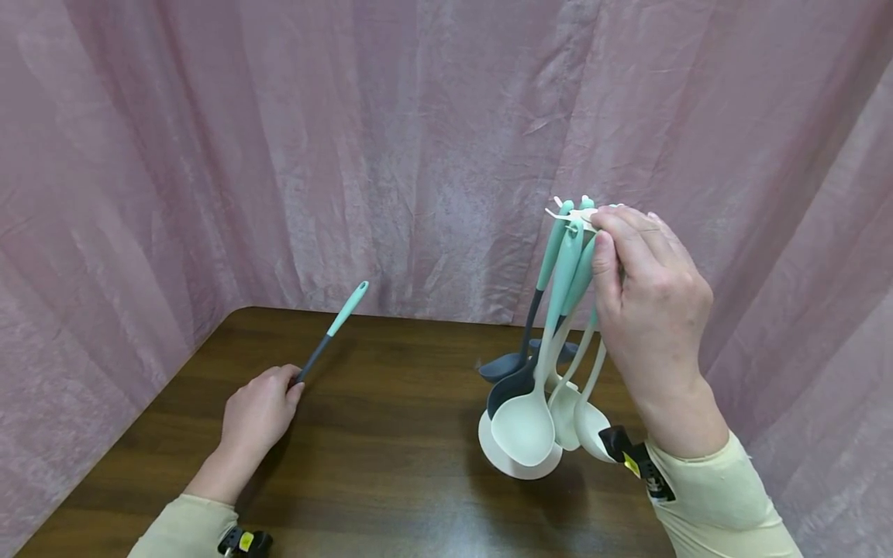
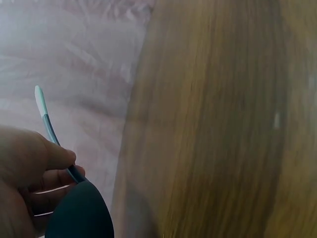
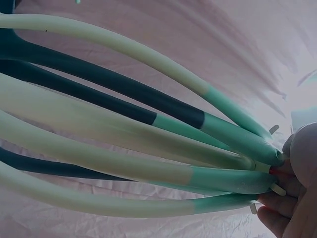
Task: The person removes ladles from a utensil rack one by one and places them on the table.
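Note:
In the head view, my left hand grips a dark grey spoon by its neck, with the mint handle pointing up and away. The left wrist view shows the spoon's dark rounded head just below the fingers. On the right, my right hand holds the white hooked top of a utensil stand, thumb on the near side. Several white and dark grey ladles and spoons with mint handles hang around it, among them a white ladle in front. The right wrist view shows fingers under the hooks.
A white round base shows under the hanging utensils. The brown wooden table spreads between and below the hands. Pink curtains hang behind it and along both sides.

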The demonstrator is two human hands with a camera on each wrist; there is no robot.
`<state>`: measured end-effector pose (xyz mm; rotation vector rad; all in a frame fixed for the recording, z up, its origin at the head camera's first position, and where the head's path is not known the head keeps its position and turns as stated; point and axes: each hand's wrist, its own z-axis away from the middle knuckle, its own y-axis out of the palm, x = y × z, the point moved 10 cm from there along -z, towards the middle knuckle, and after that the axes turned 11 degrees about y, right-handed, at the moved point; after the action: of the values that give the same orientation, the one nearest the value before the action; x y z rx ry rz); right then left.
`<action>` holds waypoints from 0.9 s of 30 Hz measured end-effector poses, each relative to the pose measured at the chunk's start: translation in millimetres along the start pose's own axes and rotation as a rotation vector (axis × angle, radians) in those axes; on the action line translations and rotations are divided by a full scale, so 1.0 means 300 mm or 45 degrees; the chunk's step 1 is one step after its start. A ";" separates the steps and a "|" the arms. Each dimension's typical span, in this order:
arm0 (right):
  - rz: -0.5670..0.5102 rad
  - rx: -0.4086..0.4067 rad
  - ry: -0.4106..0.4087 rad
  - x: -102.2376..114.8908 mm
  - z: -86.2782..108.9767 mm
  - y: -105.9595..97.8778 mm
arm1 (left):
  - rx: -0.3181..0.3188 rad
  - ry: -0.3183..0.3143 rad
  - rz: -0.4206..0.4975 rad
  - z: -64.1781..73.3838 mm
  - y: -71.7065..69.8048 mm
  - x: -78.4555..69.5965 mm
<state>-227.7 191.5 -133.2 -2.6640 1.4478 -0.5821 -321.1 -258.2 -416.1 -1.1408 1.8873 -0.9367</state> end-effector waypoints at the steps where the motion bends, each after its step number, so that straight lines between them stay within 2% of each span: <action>1: -0.002 -0.003 0.000 0.001 0.000 0.000 | 0.010 -0.008 -0.005 0.002 0.000 0.015; 12: 0.000 0.005 -0.009 0.005 0.006 0.009 | 0.090 -0.104 -0.057 0.022 -0.006 0.181; 18: -0.006 0.000 -0.004 0.006 0.004 0.007 | 0.136 -0.150 -0.081 0.032 -0.004 0.245; 27: -0.010 -0.004 -0.002 0.012 0.005 0.006 | 0.197 -0.213 -0.121 0.049 -0.029 0.353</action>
<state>-226.9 187.4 -133.8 -2.6733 1.4391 -0.5793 -341.4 -361.2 -437.9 -1.1851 1.6108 -0.9888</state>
